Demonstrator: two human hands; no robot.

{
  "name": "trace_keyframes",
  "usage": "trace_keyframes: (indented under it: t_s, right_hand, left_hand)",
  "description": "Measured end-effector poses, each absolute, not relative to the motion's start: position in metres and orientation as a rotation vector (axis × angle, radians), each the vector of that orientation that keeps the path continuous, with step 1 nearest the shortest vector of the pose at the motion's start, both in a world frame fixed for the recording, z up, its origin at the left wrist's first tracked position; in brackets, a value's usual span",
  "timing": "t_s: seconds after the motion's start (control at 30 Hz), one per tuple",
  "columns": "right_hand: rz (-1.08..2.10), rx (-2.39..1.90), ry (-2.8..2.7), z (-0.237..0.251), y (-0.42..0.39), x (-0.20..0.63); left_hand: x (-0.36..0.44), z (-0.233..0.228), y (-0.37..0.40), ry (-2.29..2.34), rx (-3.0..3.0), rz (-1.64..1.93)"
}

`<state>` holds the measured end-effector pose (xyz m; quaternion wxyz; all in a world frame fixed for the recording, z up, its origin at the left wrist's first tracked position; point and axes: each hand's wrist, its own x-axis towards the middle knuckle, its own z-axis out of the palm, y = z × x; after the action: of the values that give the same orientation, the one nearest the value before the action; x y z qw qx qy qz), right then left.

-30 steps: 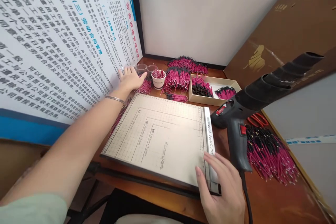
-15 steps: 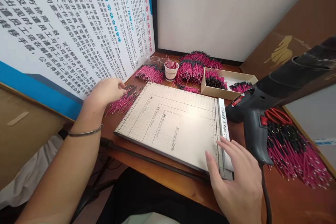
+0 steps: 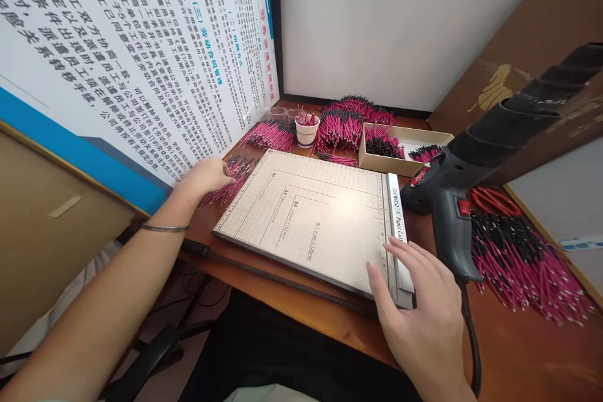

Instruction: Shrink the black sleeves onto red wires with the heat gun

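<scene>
Left hand [image 3: 207,174]: arm stretched forward and to the left across the bench [image 3: 518,352] edge, a thin bangle [image 3: 166,227] on the wrist. Palm faces down, fingers curled over a loose pile of pink wires [image 3: 230,176] lying just left of the paper cutter [image 3: 315,220]. Fingertips are in contact with the pile; whether any wire is pinched between them cannot be told.

Right hand [image 3: 419,308]: palm down, fingers spread and nearly straight, resting flat on the near right corner of the paper cutter, over its ruler strip. It grips nothing.

Paper cutter: lies flat at the centre of the bench, gridded board facing up.

Heat gun [image 3: 447,207]: just to the right of the cutter, handle pointing down beside the right hand, not touched. Its black barrel runs up and to the right.

Behind the gun: red scissors [image 3: 492,200] and a large heap of pink and black wires [image 3: 522,264].

Far edge of the bench: a white cup [image 3: 307,130] holding wires, more wire bundles around it, and a shallow cardboard box [image 3: 405,141] with wires in it. A printed board [image 3: 117,56] leans along the left side.
</scene>
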<state>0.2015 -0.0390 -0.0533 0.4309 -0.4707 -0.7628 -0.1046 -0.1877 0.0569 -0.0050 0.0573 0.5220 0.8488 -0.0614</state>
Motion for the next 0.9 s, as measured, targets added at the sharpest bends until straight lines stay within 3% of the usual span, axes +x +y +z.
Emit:
trace_keyframes:
  t_s: [0.9]
  right_hand:
    - [-0.166, -1.167, -1.931, -0.050, -0.040, 0.202]
  left_hand:
    - [-0.176, -0.007, 0.061, 2.617, 1.600, -0.242]
